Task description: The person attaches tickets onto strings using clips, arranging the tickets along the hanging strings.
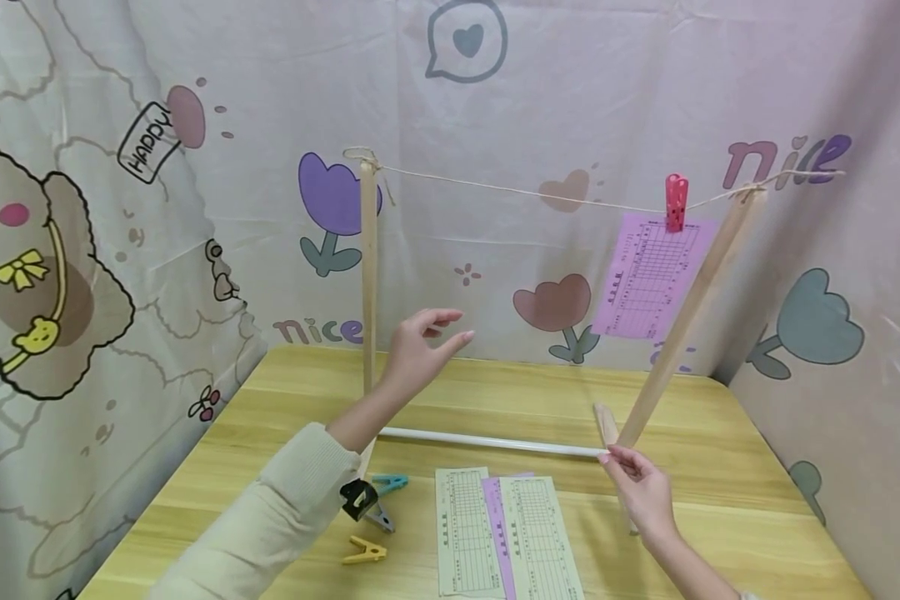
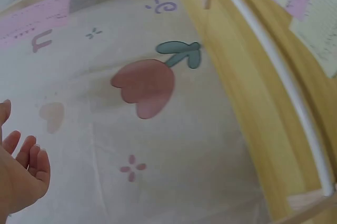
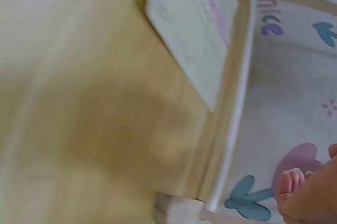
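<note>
My left hand (image 1: pixel 427 346) is raised in front of the string frame, fingers loosely bent, holding nothing. My right hand (image 1: pixel 641 487) hovers near the foot of the right wooden post (image 1: pixel 686 325), by the end of the white rod (image 1: pixel 495 440). The right wrist view shows that hand (image 3: pixel 305 187) apart from the rod, its fingers loosely curled and partly hidden. A red clothespin (image 1: pixel 676 204) clips a purple printed slip (image 1: pixel 656 279) to the twine (image 1: pixel 487 185). On the table lie two pale green slips (image 1: pixel 465 533) with a purple one between them.
Left of the slips are a teal clothespin (image 1: pixel 390 482), a grey clothespin (image 1: pixel 381 518) and a yellow clothespin (image 1: pixel 365 550). The left wooden post (image 1: pixel 369 275) holds the twine's other end. A patterned curtain (image 1: pixel 465 100) hangs behind the wooden table (image 1: pixel 720 492).
</note>
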